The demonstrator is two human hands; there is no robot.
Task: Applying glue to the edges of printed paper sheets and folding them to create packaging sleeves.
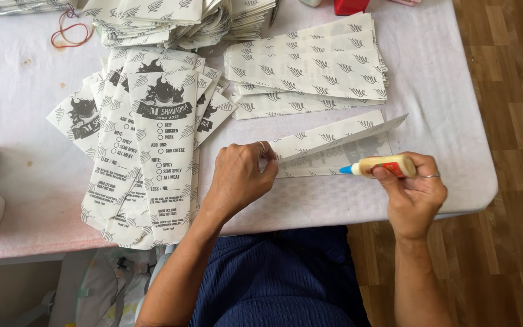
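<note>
Your right hand (416, 192) grips the glue bottle (382, 166), blue tip at the paper sleeve (334, 145) near the table's (455, 91) edge; your left hand (240, 175) pinches its flap. Gluing step, I'd say: next needs a steady bead along the fold.

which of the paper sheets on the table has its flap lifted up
The single sheet between the two hands: its long flap stands raised, pinned by the left hand. The stacked sheets lie flat.

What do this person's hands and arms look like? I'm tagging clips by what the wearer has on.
Both forearms are bare, with no sleeves in view. The left hand wears a thin ring on one finger, and the right hand wears a thin band too. No gloves, watch or bracelets show. A dark blue textured garment covers the lap.
</note>
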